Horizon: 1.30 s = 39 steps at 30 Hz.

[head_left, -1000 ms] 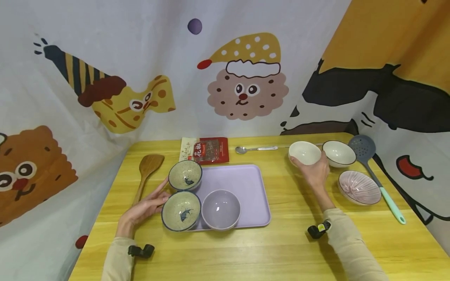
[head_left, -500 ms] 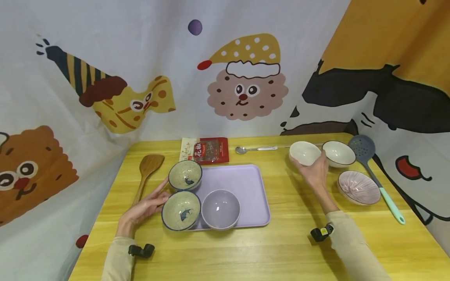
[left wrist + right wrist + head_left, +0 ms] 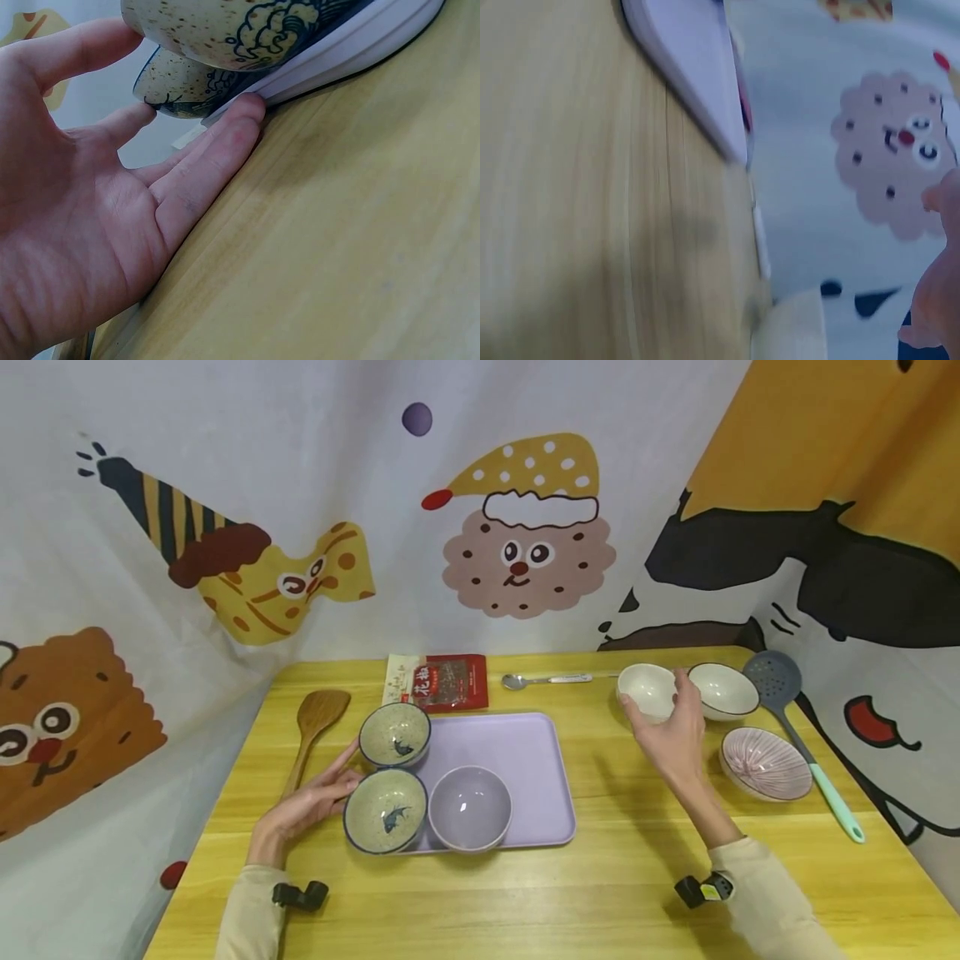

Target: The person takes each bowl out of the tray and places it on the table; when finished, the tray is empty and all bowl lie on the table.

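Note:
My left hand (image 3: 296,814) lies at the tray's left side with its fingers extended; in the left wrist view its fingertips reach two speckled bowls and the edge of the lilac tray (image 3: 330,71). The rear speckled bowl (image 3: 393,727) and the front one (image 3: 382,806) each bear a blue fish. A greyish-lilac bowl (image 3: 471,802) sits beside them on the tray. My right hand (image 3: 671,743) hovers over a plain white bowl (image 3: 647,685), thumb and fingers spread. In the right wrist view the white bowl (image 3: 791,330) shows apart from the hand (image 3: 937,281).
Right of the white bowl stand a dark-rimmed white bowl (image 3: 723,689) and a pink-streaked bowl (image 3: 765,764). A slotted spoon (image 3: 776,677) with a mint handle lies past them. A spoon (image 3: 547,678) and red packet (image 3: 453,681) lie behind the tray, a wooden spatula (image 3: 322,714) left.
The right hand has loosened from the white bowl and drawn slightly back toward the person, while the bowl stays in place. The left hand has hardly moved.

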Tool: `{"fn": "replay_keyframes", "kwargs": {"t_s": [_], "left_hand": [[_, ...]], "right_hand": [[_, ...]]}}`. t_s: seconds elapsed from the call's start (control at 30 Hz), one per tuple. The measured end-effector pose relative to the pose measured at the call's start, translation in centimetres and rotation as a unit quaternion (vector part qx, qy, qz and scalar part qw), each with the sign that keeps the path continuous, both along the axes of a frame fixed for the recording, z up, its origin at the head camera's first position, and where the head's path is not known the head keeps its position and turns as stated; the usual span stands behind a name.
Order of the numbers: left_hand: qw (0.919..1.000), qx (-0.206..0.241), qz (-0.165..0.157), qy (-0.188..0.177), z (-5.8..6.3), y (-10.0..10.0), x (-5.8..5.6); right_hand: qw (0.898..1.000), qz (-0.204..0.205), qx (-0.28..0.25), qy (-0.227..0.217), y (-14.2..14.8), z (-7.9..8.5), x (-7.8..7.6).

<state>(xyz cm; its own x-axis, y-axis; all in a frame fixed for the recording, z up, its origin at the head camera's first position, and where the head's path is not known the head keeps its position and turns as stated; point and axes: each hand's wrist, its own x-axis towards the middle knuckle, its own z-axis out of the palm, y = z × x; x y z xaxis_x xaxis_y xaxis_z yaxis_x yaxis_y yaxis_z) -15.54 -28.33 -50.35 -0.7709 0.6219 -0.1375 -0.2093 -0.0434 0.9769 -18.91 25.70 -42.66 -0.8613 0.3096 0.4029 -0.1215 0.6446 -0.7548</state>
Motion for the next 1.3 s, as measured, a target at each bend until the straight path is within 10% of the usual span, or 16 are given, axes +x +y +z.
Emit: {"fn": "replay_keyframes", "kwargs": {"t_s": [0.7, 1.3], "left_hand": [[1.0, 0.007, -0.004, -0.002, 0.1, 0.2, -0.1], [1.0, 0.008, 0.005, 0.0, -0.1, 0.0, -0.2]], "right_hand": [[0.977, 0.208, -0.023, -0.034, -10.0, -2.8, 5.0], [0.916, 0.393, 0.02, -0.083, -14.7, -5.9, 8.0]]}}
